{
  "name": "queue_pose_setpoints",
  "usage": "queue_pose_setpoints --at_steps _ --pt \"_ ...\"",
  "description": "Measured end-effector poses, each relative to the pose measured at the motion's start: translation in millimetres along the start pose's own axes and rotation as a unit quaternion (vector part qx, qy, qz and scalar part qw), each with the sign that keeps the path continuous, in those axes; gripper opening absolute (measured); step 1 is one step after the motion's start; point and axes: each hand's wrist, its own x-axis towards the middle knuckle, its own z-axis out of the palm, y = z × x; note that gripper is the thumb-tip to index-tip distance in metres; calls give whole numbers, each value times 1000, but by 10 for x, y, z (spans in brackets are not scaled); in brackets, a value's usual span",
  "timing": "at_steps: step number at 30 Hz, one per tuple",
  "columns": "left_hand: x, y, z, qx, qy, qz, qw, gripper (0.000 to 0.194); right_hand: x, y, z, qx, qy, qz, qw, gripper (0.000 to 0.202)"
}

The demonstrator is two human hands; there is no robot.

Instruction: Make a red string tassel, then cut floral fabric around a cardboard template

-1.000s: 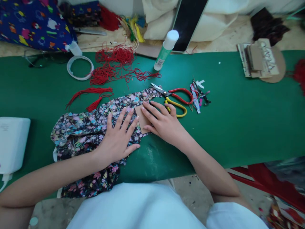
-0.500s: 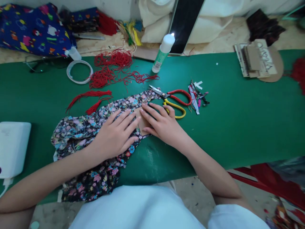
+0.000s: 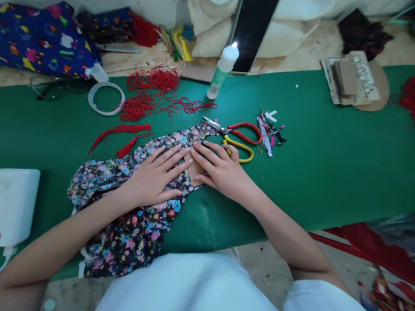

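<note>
A dark floral cloth (image 3: 129, 242) lies bunched on the green table mat (image 3: 324, 164), reaching over its front edge. On its right part rests a small brown cardboard piece (image 3: 194, 172). My left hand (image 3: 155, 177) lies flat on the cloth, fingers spread, fingertips at the cardboard's left edge. Across the cardboard's right side my right hand (image 3: 223, 170) lies with its fingers outstretched. Scissors (image 3: 225, 131) with one red and one yellow handle sit just beyond my right hand, the yellow loop beside its fingers.
A glue stick (image 3: 223, 71) stands behind the scissors. Red threads (image 3: 152, 90), a tape roll (image 3: 106, 98) and red tassels (image 3: 129, 136) lie back left. Scraps (image 3: 269, 131) are right of the scissors, cardboard pieces (image 3: 350, 82) back right, a white device (image 3: 17, 207) far left.
My left hand has shifted slightly back and left over the cloth, its thumb now farther from the fingers. My right hand stays almost in place on the cardboard.
</note>
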Motion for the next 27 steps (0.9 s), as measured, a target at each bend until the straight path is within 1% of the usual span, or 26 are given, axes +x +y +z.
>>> queue_pose_setpoints --at_steps 3,6,8,11,14,15,17,18,21,25,27 --pt "-12 8 -17 -11 -17 -10 1000 88 -5 3 -7 1 -1 0 1000 62" --pt "-24 27 -48 -8 -31 -21 999 89 -2 2 -18 3 -6 1 1000 59" --pt "-39 73 -86 3 -37 -31 999 86 2 0 -25 6 -12 1 1000 58" --pt "-88 224 -191 31 -37 -48 998 74 10 0 -31 11 -18 1 1000 59" --pt "-159 420 -340 73 -41 -59 995 48 15 1 -34 13 -20 1 1000 60" --pt "-182 473 -386 91 -56 -73 992 39 16 2 -34 13 -20 1 1000 60" --pt "-216 538 -450 104 -112 -90 984 20 15 2 -35 13 -23 1 1000 60" --pt "-228 549 -464 99 -144 -94 980 16 14 2 -35 13 -23 1 1000 60" --pt "-243 521 -445 46 -227 -99 968 17 9 3 -28 11 -18 1 1000 60" --pt "-222 465 -433 -1 -275 -88 957 23 8 6 -19 9 -13 0 1000 61" --pt "-198 443 -473 -14 -336 -71 939 29 9 6 -19 11 -15 0 1000 61"
